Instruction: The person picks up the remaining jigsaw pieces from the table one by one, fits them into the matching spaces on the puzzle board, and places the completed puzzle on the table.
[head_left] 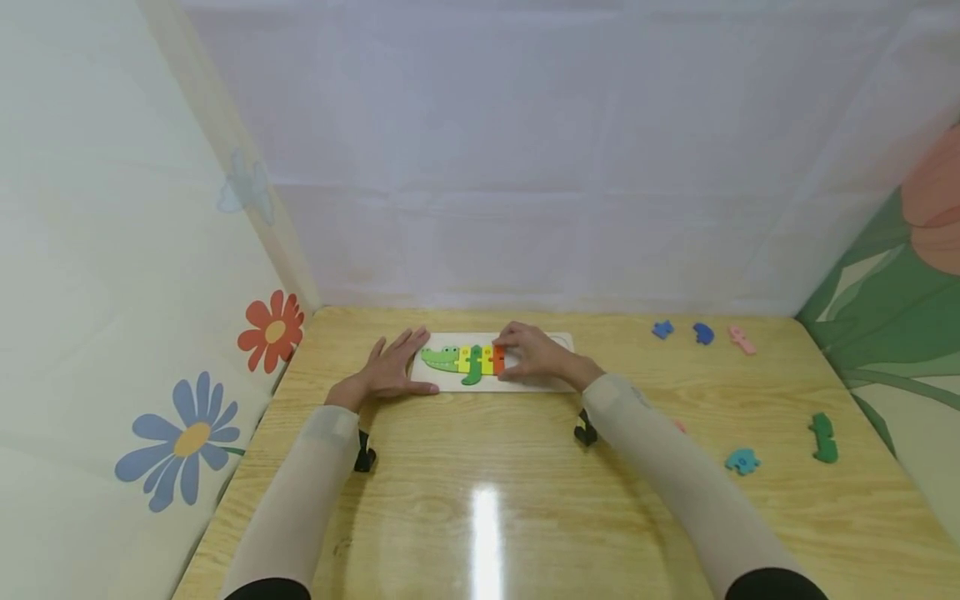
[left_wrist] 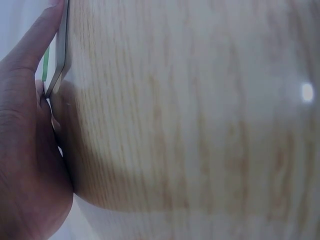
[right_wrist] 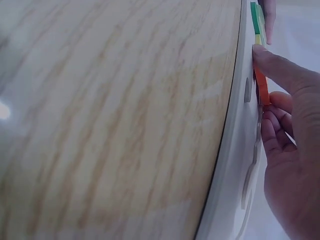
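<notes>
A white puzzle board (head_left: 446, 384) lies flat near the back of the table, with crocodile pieces set in its left and middle part. They run from the green crocodile head (head_left: 438, 359) through a yellow piece (head_left: 464, 359), a green leg piece (head_left: 476, 367) and another yellow piece (head_left: 487, 360). At the right end of this row my right hand (head_left: 536, 352) pinches an orange puzzle piece (right_wrist: 262, 86) between thumb and fingers. My left hand (head_left: 388, 369) rests with spread, straight fingers against the board's left end, its thumb along the front edge.
At the back right lie a blue piece (head_left: 663, 329), a dark blue piece (head_left: 703, 333) and a pink piece (head_left: 742, 340). Nearer are a light blue piece (head_left: 742, 461) and a green piece (head_left: 824, 437). My right sleeve (head_left: 675, 467) partly hides another pink piece (head_left: 680, 426).
</notes>
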